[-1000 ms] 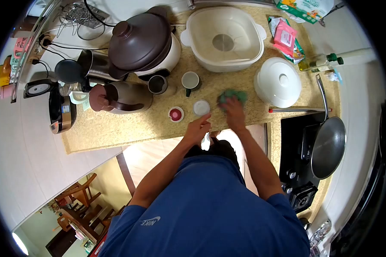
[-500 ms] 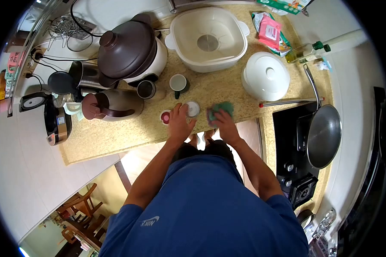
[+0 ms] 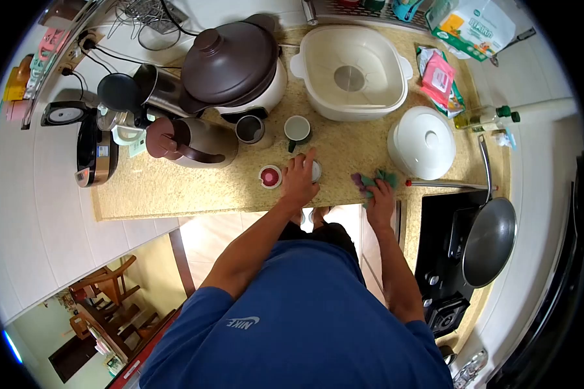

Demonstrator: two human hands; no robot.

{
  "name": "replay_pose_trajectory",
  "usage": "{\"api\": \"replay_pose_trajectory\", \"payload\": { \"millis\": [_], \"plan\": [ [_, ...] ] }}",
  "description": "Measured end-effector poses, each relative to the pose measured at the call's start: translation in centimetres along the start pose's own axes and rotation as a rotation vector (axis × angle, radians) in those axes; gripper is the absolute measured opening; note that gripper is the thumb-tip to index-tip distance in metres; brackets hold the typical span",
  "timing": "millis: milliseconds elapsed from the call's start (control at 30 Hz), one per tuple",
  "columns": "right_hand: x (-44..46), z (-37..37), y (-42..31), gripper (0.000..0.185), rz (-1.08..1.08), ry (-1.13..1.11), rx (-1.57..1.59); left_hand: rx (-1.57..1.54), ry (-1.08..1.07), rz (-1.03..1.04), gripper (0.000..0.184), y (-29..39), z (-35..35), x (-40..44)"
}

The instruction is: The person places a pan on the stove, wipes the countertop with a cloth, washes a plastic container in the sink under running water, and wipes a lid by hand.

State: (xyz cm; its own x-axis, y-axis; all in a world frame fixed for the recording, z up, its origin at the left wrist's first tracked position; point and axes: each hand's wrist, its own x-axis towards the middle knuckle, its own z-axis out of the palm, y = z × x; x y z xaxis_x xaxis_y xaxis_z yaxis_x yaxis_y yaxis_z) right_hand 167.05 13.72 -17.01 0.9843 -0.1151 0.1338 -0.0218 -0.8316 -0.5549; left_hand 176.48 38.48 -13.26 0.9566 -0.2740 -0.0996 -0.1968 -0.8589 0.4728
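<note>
My left hand (image 3: 299, 181), its fingers apart, is over the counter between a red-and-white lid (image 3: 270, 176) and a white round lid (image 3: 316, 170), which it partly covers. Its fingertips point at a dark-handled mug (image 3: 298, 130). Farther right, my right hand (image 3: 381, 198) has its fingers on a green and purple cloth (image 3: 374, 182) near the counter's front edge. A dark cup (image 3: 250, 129) stands left of the mug, beside a large jug (image 3: 201, 142) with a brown lid.
A brown-lidded pot (image 3: 230, 65) and a white basin (image 3: 350, 71) stand along the back. At right are a white lidded pot (image 3: 424, 142), an oil bottle (image 3: 480, 117) and a pan (image 3: 490, 242) over the black stove (image 3: 435, 253). A small open appliance (image 3: 96, 152) sits at left.
The cloth has moved right along the front edge under my right hand. My left hand has shifted from beside the red-and-white lid towards the white lid and mug. The camera view has shifted.
</note>
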Motion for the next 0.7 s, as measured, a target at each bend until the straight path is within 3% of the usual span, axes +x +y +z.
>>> {"api": "replay_pose_trajectory", "payload": {
  "millis": [133, 233, 300, 433, 500, 533, 600, 700],
  "plan": [
    [0.8, 2.2, -1.3, 0.034, 0.003, 0.006, 0.085, -0.016, -0.081, -0.045, 0.094, 0.2, -0.7, -0.1],
    [3.1, 4.5, -2.9, 0.037, -0.013, -0.016, 0.153, -0.093, 0.026, -0.042, 0.094, -0.3, -1.4, -1.2],
    [5.6, 5.9, -4.1, 0.038, -0.158, -0.035, 0.174, -0.172, 0.159, -0.072, 0.092, -0.6, -2.5, -1.9],
    [8.4, 8.6, -7.1, 0.039, -0.133, -0.025, 0.190, -0.132, 0.261, -0.027, 0.094, -5.0, -4.6, -4.2],
    [7.8, 9.5, -8.4, 0.038, -0.265, -0.133, 0.088, -0.114, 0.294, -0.294, 0.095, -7.6, -5.2, -5.5],
    [6.9, 9.2, -8.8, 0.038, -0.265, -0.136, 0.090, -0.112, 0.294, -0.298, 0.095, -8.9, -5.4, -5.8],
    [4.6, 8.1, -9.2, 0.037, -0.471, -0.267, 0.082, 0.033, 0.308, -0.467, 0.096, -11.5, -5.5, -6.1],
    [2.9, 5.5, -5.6, 0.035, -0.561, -0.365, 0.203, 0.035, 0.332, -0.560, 0.091, -13.5, -5.4, -6.2]
  ]
}}
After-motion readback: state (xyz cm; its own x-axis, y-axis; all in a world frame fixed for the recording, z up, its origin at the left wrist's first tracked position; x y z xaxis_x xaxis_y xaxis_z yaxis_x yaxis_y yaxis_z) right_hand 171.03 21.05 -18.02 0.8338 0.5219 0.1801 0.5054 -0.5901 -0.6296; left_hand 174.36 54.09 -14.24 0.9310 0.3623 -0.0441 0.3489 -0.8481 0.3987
